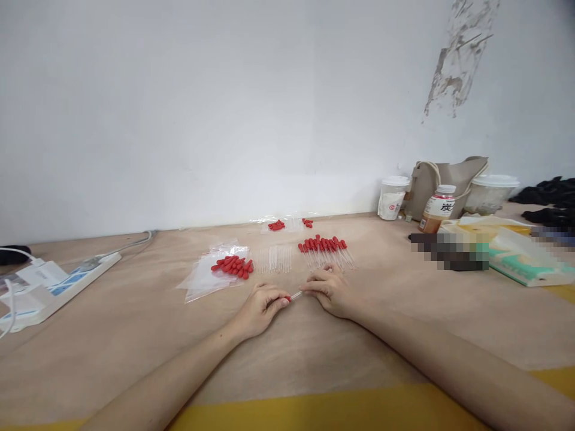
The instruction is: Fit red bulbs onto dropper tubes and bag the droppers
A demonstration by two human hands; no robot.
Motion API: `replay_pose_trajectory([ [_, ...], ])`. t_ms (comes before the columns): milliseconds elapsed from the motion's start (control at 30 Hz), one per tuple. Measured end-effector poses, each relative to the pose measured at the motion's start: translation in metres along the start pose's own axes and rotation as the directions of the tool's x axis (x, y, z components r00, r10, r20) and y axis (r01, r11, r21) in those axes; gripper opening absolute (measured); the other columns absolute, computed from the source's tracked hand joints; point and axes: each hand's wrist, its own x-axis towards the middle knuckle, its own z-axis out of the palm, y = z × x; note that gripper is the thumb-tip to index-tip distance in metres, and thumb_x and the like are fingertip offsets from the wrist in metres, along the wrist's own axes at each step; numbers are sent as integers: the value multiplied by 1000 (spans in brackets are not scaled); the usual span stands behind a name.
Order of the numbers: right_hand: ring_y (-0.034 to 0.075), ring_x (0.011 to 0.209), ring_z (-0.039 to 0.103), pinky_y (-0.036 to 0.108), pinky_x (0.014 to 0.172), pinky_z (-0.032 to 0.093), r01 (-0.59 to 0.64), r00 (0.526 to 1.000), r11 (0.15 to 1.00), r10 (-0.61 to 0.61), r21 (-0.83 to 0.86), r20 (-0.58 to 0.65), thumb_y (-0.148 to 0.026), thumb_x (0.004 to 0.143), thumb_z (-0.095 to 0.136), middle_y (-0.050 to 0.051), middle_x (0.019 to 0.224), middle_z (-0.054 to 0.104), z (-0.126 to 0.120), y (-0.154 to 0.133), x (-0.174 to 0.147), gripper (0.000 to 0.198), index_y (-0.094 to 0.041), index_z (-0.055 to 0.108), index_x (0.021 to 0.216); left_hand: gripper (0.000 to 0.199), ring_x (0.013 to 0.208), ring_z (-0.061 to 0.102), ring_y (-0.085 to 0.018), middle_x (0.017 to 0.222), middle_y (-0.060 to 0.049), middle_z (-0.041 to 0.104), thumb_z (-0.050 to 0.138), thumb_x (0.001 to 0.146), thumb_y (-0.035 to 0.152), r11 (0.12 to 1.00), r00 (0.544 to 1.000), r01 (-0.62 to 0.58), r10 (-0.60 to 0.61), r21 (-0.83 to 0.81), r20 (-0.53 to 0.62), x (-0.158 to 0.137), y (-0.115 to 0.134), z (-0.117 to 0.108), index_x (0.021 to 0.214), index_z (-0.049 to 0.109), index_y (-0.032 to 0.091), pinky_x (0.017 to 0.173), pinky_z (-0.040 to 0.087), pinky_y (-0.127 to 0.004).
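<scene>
Between thumb and fingers, my left hand (259,310) pinches a red rubber dropper bulb (288,299). My right hand (332,293) grips a clear glass dropper tube (296,295), whose left end meets the bulb; how deep it sits inside is hidden by the fingers. Beyond my left hand, loose red bulbs (232,266) lie heaped on clear plastic bags (197,281). Bare glass tubes (275,260) lie in a row in the middle. Past my right hand is a row of droppers (322,245) with red bulbs on their tubes.
Near the wall lies a clear bag with more red bulbs (277,225) and tubes. A white power strip (85,275) with chargers is at the left. At the right stand a lidded cup (393,199), a drink bottle (438,208), a beige bag (449,179) and a tissue pack (530,257).
</scene>
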Motion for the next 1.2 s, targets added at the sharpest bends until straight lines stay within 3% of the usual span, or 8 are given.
replay_pose_trajectory([
  [433, 10, 62, 46, 32, 71, 20, 40, 998, 990, -34, -132, 50, -15, 80, 45, 2, 72, 60, -2, -14, -2, 19, -20, 64, 83, 17, 68, 55, -12, 71, 2, 62, 47, 85, 27, 980, 989, -99, 116, 172, -91, -4, -4, 3, 80, 61, 20, 90, 30, -36],
  [700, 9, 58, 42, 30, 71, 20, -74, 992, 997, 78, -39, 102, -16, 80, 46, 0, 65, 59, -1, -28, 1, 18, -18, 62, 71, 14, 71, 53, -14, 72, -2, 60, 46, 84, 25, 963, 978, -172, 192, 207, -81, -4, -3, 5, 80, 57, 18, 88, 33, -36],
  [933, 8, 56, 43, 29, 70, 21, -131, 980, 991, 133, -25, 148, -18, 82, 45, -2, 64, 59, 3, -31, 3, 21, -18, 59, 66, 16, 74, 54, -14, 73, -1, 60, 45, 85, 26, 946, 982, -178, 190, 270, -18, -4, -2, 3, 81, 58, 18, 91, 30, -36],
  [1067, 9, 58, 44, 30, 69, 21, -92, 984, 994, 101, -64, 147, -21, 83, 45, -1, 67, 60, 1, -29, 5, 21, -19, 61, 70, 22, 74, 53, -15, 73, -2, 60, 42, 88, 30, 880, 962, -266, 267, 393, 53, 1, -8, -3, 80, 59, 19, 93, 29, -38],
  [1200, 9, 59, 44, 30, 69, 22, 10, 990, 988, 12, -156, 138, -24, 85, 41, 1, 69, 60, 0, -27, 5, 23, -20, 63, 79, 24, 75, 53, -16, 74, -4, 61, 38, 90, 26, 779, 915, -391, 384, 491, 120, 4, -16, -9, 85, 61, 18, 92, 30, -39],
])
